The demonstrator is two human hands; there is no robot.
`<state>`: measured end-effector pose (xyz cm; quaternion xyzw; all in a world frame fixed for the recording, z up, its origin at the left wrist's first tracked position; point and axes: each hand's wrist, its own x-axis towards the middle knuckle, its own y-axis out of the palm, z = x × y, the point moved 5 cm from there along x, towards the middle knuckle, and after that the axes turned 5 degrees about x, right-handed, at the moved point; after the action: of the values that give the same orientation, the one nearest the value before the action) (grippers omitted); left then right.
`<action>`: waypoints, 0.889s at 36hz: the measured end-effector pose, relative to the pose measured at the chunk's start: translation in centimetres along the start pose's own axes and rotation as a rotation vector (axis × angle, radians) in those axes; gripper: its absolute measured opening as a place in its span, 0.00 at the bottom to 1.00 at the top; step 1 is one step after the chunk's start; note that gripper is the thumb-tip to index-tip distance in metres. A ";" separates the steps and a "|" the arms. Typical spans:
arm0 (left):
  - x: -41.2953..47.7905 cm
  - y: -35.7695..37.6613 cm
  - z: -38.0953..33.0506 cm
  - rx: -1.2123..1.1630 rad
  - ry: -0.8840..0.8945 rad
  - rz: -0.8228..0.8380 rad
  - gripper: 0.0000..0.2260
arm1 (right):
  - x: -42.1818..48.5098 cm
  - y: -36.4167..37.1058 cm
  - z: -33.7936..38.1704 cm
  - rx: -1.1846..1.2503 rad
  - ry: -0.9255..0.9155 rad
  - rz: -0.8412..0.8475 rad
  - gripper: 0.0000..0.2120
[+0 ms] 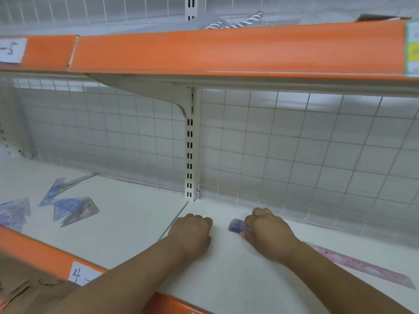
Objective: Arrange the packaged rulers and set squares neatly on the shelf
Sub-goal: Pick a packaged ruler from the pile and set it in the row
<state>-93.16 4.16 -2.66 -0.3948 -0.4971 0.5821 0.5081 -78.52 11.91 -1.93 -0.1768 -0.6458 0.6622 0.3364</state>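
Packet of purple plastic point(237, 226), blurred so I cannot tell ruler from set square, sits pinched at its end in my right hand point(267, 234), low over the white shelf point(226, 279) and a little toward three o'clock of the shelf's middle. My fingers point(251, 219) curl over it, grasping; my left hand point(192, 232) is clenched knuckles-down at nine o'clock of the packet, with nothing visible in it.

I judge the packet light, flat and fairly stiff, with a slick wrapper that would slide on this smooth shelf, so a pinch across the short end or along one long edge suits it better than a push from above. Thin plastic inside could snap if bent.

A pink ruler point(362, 266) lies flat at four o'clock, partly under my right forearm, so I should mind my arm dragging it. Loose set squares point(72, 208) lie scattered well apart at nine o'clock, overlapping.

Open shelf runs between them and my hands. The wire grid point(294, 155) and upright post point(190, 143) close off twelve o'clock, the upper shelf point(226, 53) limits lifting, and the orange lip point(34, 250) marks the drop at six o'clock.
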 end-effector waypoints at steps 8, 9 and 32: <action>-2.5 -0.4 4.5 -0.049 -0.085 -0.072 0.14 | 1.6 0.4 6.0 -0.048 -0.092 -0.007 0.15; -2.9 -0.4 5.3 -0.055 -0.096 -0.080 0.14 | 2.0 0.4 7.1 -0.052 -0.106 -0.008 0.15; -17.5 2.7 33.5 -0.100 -0.254 -0.158 0.09 | 8.9 4.1 36.3 0.002 -0.243 -0.019 0.16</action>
<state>-122.98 -18.99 0.40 -0.3023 -0.6153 0.5602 0.4649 -110.00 -8.52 -0.37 -0.0888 -0.6827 0.6762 0.2621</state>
